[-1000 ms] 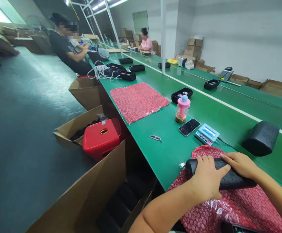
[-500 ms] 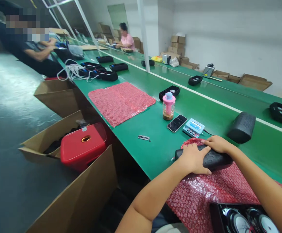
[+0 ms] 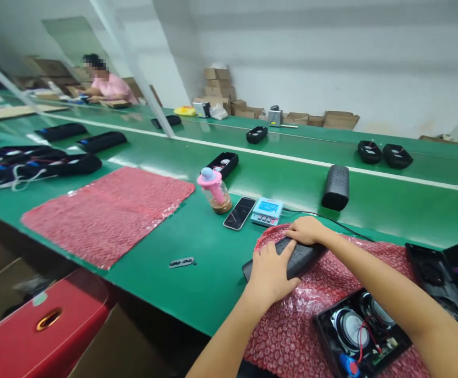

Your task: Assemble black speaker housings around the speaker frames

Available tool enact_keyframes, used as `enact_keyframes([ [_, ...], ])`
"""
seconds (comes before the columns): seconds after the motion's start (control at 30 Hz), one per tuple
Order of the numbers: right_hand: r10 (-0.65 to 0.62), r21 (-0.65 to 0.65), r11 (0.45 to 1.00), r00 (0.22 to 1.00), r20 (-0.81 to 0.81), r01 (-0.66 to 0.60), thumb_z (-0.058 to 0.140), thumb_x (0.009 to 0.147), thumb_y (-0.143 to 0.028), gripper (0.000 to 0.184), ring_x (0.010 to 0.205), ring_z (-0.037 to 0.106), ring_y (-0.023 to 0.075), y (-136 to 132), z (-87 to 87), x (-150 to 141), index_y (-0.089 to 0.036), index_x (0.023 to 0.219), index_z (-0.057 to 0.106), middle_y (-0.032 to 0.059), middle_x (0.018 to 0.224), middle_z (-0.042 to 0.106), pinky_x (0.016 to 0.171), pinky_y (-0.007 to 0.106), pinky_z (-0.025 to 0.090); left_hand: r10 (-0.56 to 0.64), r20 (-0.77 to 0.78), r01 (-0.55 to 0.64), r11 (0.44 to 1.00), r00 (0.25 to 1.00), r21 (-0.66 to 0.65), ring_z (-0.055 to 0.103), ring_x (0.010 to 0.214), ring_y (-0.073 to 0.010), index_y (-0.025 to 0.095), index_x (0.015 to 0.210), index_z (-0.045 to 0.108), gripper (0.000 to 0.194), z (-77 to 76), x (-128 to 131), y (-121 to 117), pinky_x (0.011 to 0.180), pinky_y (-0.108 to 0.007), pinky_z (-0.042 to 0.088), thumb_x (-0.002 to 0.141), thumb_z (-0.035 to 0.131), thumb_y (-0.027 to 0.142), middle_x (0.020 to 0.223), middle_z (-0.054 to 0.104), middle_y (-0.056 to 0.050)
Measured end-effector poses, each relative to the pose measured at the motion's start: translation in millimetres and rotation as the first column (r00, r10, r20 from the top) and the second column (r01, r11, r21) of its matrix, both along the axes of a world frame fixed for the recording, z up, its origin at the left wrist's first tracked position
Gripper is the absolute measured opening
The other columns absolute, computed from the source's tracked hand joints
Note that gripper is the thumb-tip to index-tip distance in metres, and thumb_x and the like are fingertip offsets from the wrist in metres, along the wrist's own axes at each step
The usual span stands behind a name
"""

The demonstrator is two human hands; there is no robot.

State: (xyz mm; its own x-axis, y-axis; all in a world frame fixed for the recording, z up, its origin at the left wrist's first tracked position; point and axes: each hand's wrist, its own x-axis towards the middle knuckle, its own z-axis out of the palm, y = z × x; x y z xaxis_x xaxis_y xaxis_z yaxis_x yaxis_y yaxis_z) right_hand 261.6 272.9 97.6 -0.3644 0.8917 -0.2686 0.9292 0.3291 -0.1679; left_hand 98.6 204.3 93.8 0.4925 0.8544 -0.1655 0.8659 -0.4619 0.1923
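Observation:
A black speaker housing (image 3: 304,261) with a patterned surface lies on a sheet of red bubble wrap (image 3: 272,331) at the table's near side. My left hand (image 3: 270,273) wraps over its near left part, thumb and fingers spread around it. Across the far upper edge, my right hand (image 3: 306,231) grips the same housing. The housing's underside is hidden. Below my right forearm sits an open speaker shell (image 3: 325,336) with two round drivers, red wires and a small circuit board. Another black shell part (image 3: 429,268) rests at the right edge of the wrap.
Left of my hands are a small blue meter (image 3: 267,211), a phone (image 3: 240,213), a pink-topped bottle (image 3: 215,191) and a flat metal piece (image 3: 181,262). A second bubble wrap sheet (image 3: 106,212) lies further left. A closed speaker (image 3: 336,188) stands behind. A red bin (image 3: 71,320) is below the table.
My view has swung to the right, bringing more of the open speaker shell and the right side of the table into sight. Both hands stay on the speaker housing.

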Motion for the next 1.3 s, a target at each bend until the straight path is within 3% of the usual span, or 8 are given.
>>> enact_keyframes([
  [0.4,-0.083,0.084,0.990,0.938,-0.338,0.118,0.048,0.093,-0.043,0.036,0.075,0.058,0.0169,-19,-12.2,9,-0.015,0.075,0.060,0.0022,0.074,0.060,0.077,0.037,0.045,0.005,-0.207,0.000,1.000,0.978,0.023,0.038,0.122,-0.0374,0.031,0.143,0.025,0.088,0.5,9,-10,0.095,-0.048,0.032,0.065,0.065,0.045,0.135,0.038,-0.019],
  [0.53,-0.104,0.092,0.976,0.799,-0.592,0.196,0.047,0.092,-0.040,0.036,0.067,0.054,0.0145,-13,-13.5,19,-0.014,0.069,0.057,0.0004,0.068,0.057,0.066,0.029,0.042,0.002,-0.234,0.012,0.998,0.972,0.057,0.043,0.117,-0.0366,0.029,0.143,0.025,0.088,0.8,11,-9,0.091,-0.046,0.036,0.066,0.063,0.043,0.130,0.041,-0.019],
  [0.77,-0.003,0.110,0.969,0.456,-0.890,0.222,0.010,0.093,-0.059,0.063,0.043,0.038,0.0093,-2,30.9,18,-0.020,0.049,0.034,-0.0018,0.045,0.039,0.047,0.023,0.034,-0.005,-0.282,0.011,1.000,0.959,0.020,0.039,0.123,-0.0369,0.029,0.145,0.019,0.094,2.8,11,-6,0.094,-0.045,0.034,0.065,0.066,0.043,0.136,0.036,-0.020],
  [0.87,0.017,0.129,0.959,0.404,-0.914,0.253,0.000,0.090,-0.057,0.057,0.040,0.028,0.0088,-10,16.9,3,-0.023,0.048,0.019,-0.0035,0.042,0.025,0.043,0.023,0.029,-0.028,-0.265,0.022,0.999,0.964,-0.025,0.041,0.122,-0.0358,0.028,0.145,0.017,0.097,5.9,9,-2,0.094,-0.044,0.035,0.063,0.067,0.043,0.134,0.038,-0.019],
  [1.03,0.041,0.167,0.965,0.510,-0.859,0.204,0.017,0.089,-0.045,0.045,0.045,0.028,0.0101,-23,-21.2,-5,-0.022,0.051,0.021,-0.0033,0.046,0.025,0.045,0.023,0.028,-0.059,-0.217,0.041,0.996,0.974,-0.085,0.040,0.123,-0.0367,0.023,0.144,0.022,0.095,11.1,5,6,0.095,-0.045,0.037,0.062,0.066,0.042,0.134,0.040,-0.019],
  [1.13,0.150,0.232,0.972,0.650,-0.745,0.042,0.047,0.079,-0.038,0.029,0.063,0.046,0.0157,-26,-17.0,9,-0.018,0.057,0.044,0.0012,0.060,0.049,0.064,0.029,0.038,-0.068,-0.127,0.049,0.988,0.990,-0.148,0.046,0.118,-0.0336,0.022,0.142,0.027,0.092,12.3,-1,18,0.095,-0.041,0.039,0.061,0.067,0.041,0.131,0.045,-0.016],
  [1.2,0.235,0.255,0.963,0.727,-0.645,-0.086,0.063,0.067,-0.032,0.020,0.086,0.052,0.0234,-29,-9.1,20,-0.016,0.079,0.060,0.0066,0.085,0.061,0.083,0.039,0.036,-0.098,-0.019,0.092,0.974,0.995,-0.207,0.049,0.115,-0.0309,0.022,0.141,0.026,0.095,12.5,-8,31,0.095,-0.039,0.040,0.059,0.069,0.039,0.129,0.047,-0.013],
  [1.3,0.291,0.229,0.952,0.826,-0.483,-0.202,0.076,0.055,-0.029,0.070,0.114,0.042,0.0347,-33,-3.8,31,-0.016,0.120,0.053,0.0151,0.124,0.053,0.096,0.052,0.023,-0.129,0.125,0.162,0.938,0.984,-0.305,0.048,0.117,-0.0281,0.024,0.142,0.023,0.100,13.0,-17,53,0.098,-0.037,0.039,0.056,0.073,0.036,0.134,0.046,-0.010],
])
